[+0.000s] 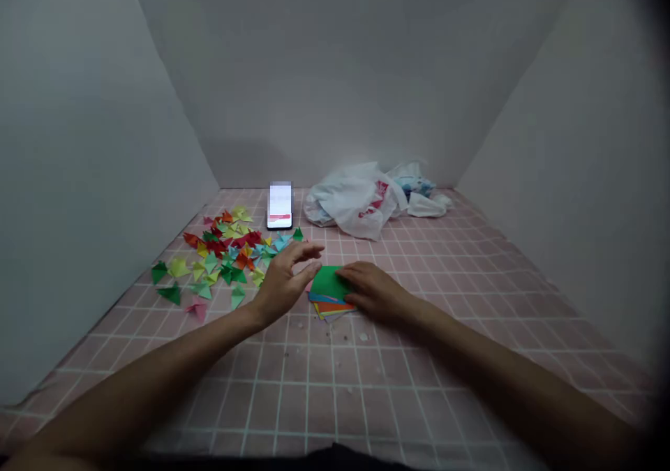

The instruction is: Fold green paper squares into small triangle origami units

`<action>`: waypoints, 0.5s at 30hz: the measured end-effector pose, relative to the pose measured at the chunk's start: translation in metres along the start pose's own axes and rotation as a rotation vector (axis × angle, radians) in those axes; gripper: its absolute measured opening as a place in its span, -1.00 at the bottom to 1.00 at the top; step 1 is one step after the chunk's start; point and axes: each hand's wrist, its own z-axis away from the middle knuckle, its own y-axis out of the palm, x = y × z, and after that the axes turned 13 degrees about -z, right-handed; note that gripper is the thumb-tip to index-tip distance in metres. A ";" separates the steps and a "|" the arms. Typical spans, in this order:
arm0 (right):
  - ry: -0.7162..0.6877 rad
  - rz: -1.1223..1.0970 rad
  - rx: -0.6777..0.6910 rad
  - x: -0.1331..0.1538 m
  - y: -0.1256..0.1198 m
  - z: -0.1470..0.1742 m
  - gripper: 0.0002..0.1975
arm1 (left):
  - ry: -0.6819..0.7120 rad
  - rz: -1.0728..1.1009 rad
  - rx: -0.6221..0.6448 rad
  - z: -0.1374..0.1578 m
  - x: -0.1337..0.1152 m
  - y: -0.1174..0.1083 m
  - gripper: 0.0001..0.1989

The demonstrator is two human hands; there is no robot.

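A small stack of square coloured paper [335, 307] lies on the table between my hands. Its top sheet is a green paper [328, 281], with blue, orange, yellow and pale edges fanned out below. My right hand [374, 289] has its fingers and thumb closed on the right side of the green paper. At the upper left edge of the stack, my left hand [287, 279] hovers with fingers stretched and thumb apart, holding nothing. To the left is a loose spread of folded paper pieces [230, 272] in red, yellow, green, orange, blue and pink.
A phone [279, 206] with a lit screen stands upright behind the folded pieces. Crumpled white plastic bags [356, 199] lie at the back. Pink checked cloth [471, 282] covers the table, and pale walls [335, 73] rise at the back and both sides.
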 end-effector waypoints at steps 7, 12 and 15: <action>-0.075 -0.014 -0.095 -0.012 0.012 0.007 -0.68 | -0.188 0.127 0.014 0.007 0.037 0.021 -0.75; -0.008 -0.188 -0.261 -0.019 0.013 0.007 -0.75 | -0.227 0.125 0.013 0.012 0.038 0.023 -0.75; 0.139 -0.350 -0.437 -0.008 0.005 0.006 -0.78 | -0.235 0.145 -0.013 0.014 0.037 0.023 -0.71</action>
